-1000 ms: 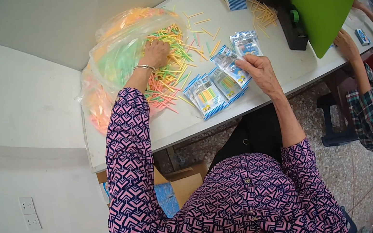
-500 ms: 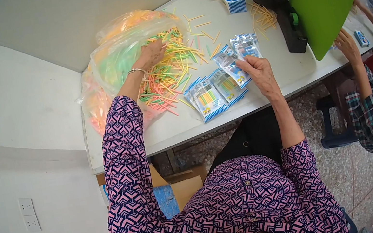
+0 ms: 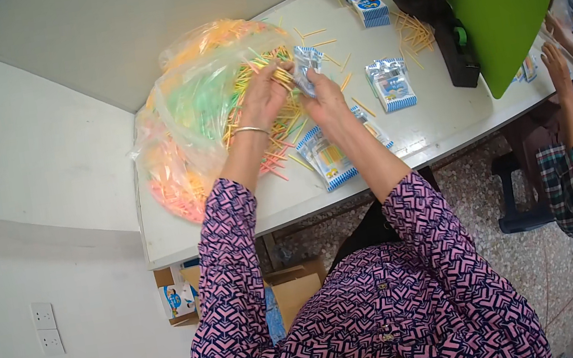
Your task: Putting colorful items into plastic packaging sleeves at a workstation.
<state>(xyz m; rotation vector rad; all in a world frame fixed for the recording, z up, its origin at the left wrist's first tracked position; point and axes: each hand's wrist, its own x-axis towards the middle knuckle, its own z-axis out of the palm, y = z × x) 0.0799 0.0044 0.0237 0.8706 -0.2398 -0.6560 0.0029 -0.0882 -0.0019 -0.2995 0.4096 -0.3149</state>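
Left hand point(image 3: 261, 102) clamps its fingers on thin yellowish sticks point(image 3: 283, 75), slanting far-left to near-right; just beside, right hand point(image 3: 326, 100) pinches a flat blue-and-white plastic packet point(image 3: 307, 65), long axis pointing away from the body, over the white table point(image 3: 436, 127), near a clear plastic bag point(image 3: 192, 93).

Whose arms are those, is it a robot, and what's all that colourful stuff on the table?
No robot here: these are a person's own bare hands. A wide camera on their head looks down, so straight edges bend and the corners look dark. On the white table lie a clear plastic bag, a heap of thin coloured sticks and blue-and-white packets. The left hand holds a few sticks; the right hand holds a silvery packet beside them. The hands at far right belong to somebody else.
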